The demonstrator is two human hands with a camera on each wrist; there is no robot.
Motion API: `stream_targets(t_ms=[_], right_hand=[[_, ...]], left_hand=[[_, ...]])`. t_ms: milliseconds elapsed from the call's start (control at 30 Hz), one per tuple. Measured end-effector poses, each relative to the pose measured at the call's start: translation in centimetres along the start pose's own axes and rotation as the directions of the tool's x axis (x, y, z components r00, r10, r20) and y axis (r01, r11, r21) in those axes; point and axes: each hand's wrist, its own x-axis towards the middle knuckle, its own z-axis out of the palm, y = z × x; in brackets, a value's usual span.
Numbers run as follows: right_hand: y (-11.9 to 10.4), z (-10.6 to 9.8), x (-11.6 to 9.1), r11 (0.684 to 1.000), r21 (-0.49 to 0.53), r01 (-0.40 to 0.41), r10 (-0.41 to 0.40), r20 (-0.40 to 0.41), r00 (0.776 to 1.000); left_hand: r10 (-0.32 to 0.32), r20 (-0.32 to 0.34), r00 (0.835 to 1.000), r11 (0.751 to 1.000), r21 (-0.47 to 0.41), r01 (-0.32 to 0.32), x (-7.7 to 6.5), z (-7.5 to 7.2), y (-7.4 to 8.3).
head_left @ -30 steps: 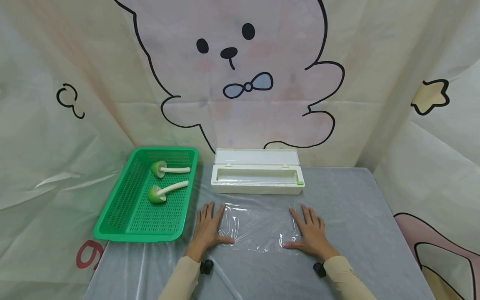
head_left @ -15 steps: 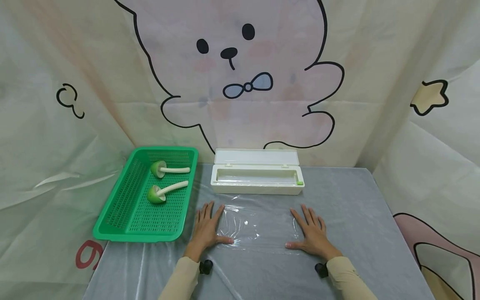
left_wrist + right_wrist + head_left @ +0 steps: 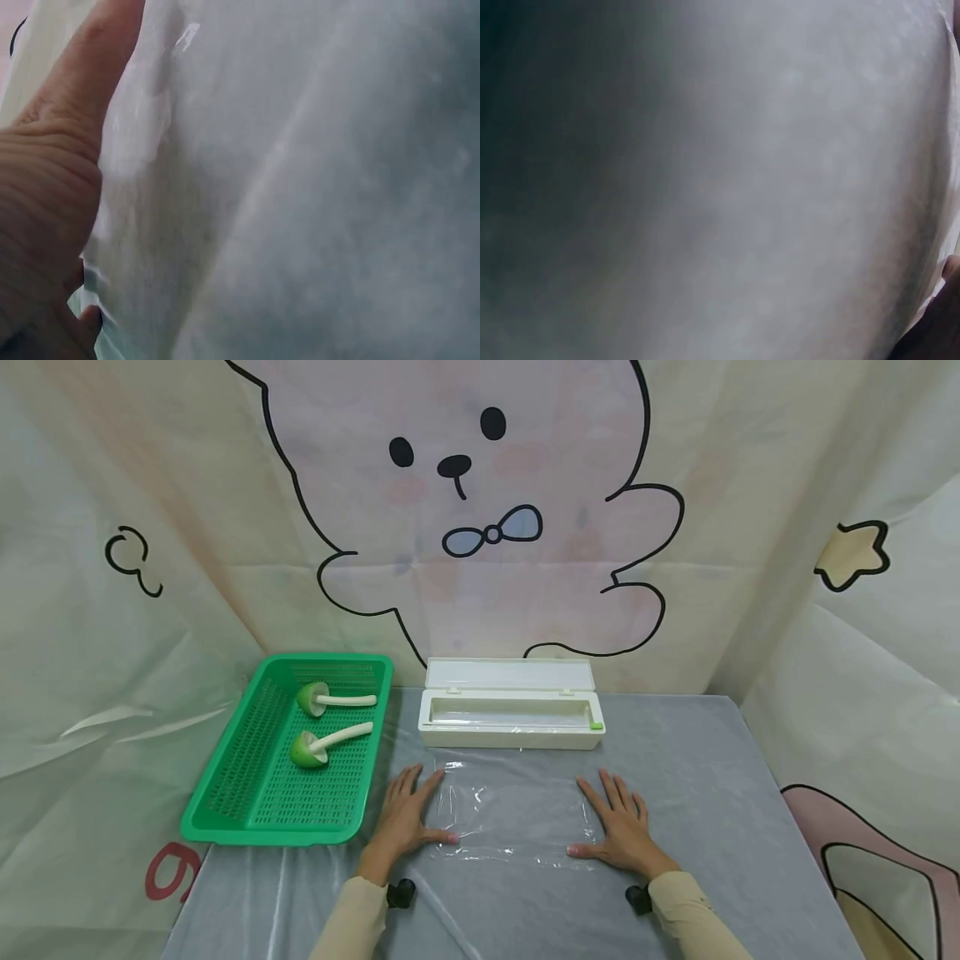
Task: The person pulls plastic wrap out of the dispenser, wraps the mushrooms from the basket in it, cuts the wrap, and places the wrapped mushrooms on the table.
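Observation:
A sheet of clear plastic wrap (image 3: 517, 814) lies on the grey-covered table, shiny and slightly wrinkled. At its left edge my left hand (image 3: 401, 818) rests with fingers spread and thumb pointing inward; the left wrist view shows its thumb (image 3: 86, 71) close up. My right hand (image 3: 624, 831) lies at the sheet's right edge, fingers spread too, thumb toward the wrap. Just beyond the sheet stands a white wrap dispenser box (image 3: 512, 739) with its lid raised and a small green slider (image 3: 597, 726) at the right end. The right wrist view is mostly blurred grey cloth.
A green plastic basket (image 3: 197, 827) stands at the left of the table, holding two green-capped mushrooms (image 3: 309, 750) with white stems. Behind the table hangs a curtain (image 3: 720, 527) with a cartoon bear. The grey table cover (image 3: 697, 777) has a fold near the front.
My left hand has shifted slightly left, smoothing creases near the wrap's left edge. The right hand moved a little right, then back. The head view has turned slightly.

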Motion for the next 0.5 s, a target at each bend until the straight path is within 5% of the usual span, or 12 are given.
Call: stream_targets(t_ms=[233,500], right_hand=[[0.1,0.15,0.02,1.0,-0.001,-0.002,0.002,-0.001,1.0],[0.04,0.11,0.04,1.0,-0.01,0.003,-0.003,0.007,1.0]], left_hand=[[0.023,-0.068,0.997,0.991,-0.133,-0.032,0.0,-0.19,-0.45],[-0.028,-0.136,0.99,0.954,-0.298,-0.014,0.35,-0.02,-0.57]])
